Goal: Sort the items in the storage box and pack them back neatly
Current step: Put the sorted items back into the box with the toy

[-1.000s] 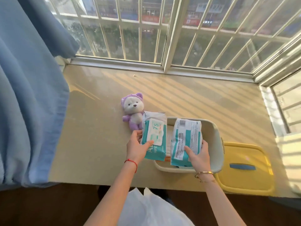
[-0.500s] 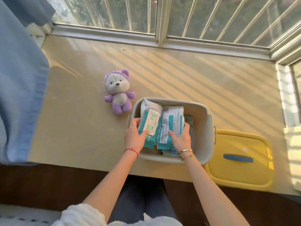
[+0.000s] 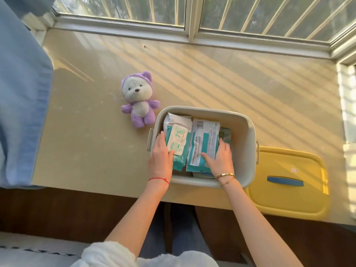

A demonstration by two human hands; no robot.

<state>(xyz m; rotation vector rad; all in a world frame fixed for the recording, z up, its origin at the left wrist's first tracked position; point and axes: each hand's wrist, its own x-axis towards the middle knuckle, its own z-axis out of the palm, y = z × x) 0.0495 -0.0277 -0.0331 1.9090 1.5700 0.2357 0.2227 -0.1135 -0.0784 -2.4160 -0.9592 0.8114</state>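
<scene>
A grey storage box [image 3: 244, 132] stands near the front edge of the beige sill. Two teal-and-white wipe packs lie side by side inside it. My left hand [image 3: 160, 158] grips the left wipe pack [image 3: 176, 139], thumb on its flap. My right hand [image 3: 221, 158] holds the right wipe pack [image 3: 204, 139], fingers along its right edge and thumb on top. Under the packs more items show, among them a green packet [image 3: 225, 134] at the right; most of it is hidden. A purple-and-white plush bear [image 3: 137, 99] lies on the sill just left of the box.
The box's yellow lid [image 3: 285, 180] with a blue handle lies to the right, overhanging the sill's front edge. A blue curtain [image 3: 21, 105] hangs over the left end. Barred windows close the back and right side.
Both hands have lowered the two wipe packs from upright above the box rim to lying flat inside the box. The view has tilted further down.
</scene>
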